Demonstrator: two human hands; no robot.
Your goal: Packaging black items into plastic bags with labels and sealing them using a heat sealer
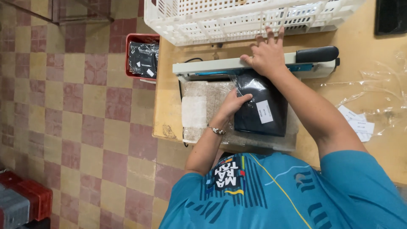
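Right now the right hand lies palm-down on the long cream-coloured pressing arm of a bench heat sealer, fingers spread flat and loose across the bar rather than curled round it, just beside the bar's black handle grip. Below it, the left hand, with a beaded bracelet at the wrist, presses its fingers and thumb onto the near left corner of a dark folded garment in a clear plastic bag that carries a small white label; whether the fingers pinch the film or only press on it I cannot tell. The bag's far edge sits under the sealer arm, and the pack rests on a speckled grey pad on the tan wooden table. Beyond the sealer stands a white perforated plastic crate. Off the table's left edge, a red plastic crate holds more dark bagged items. Loose clear plastic bags and white paper slips lie on the table to the right.
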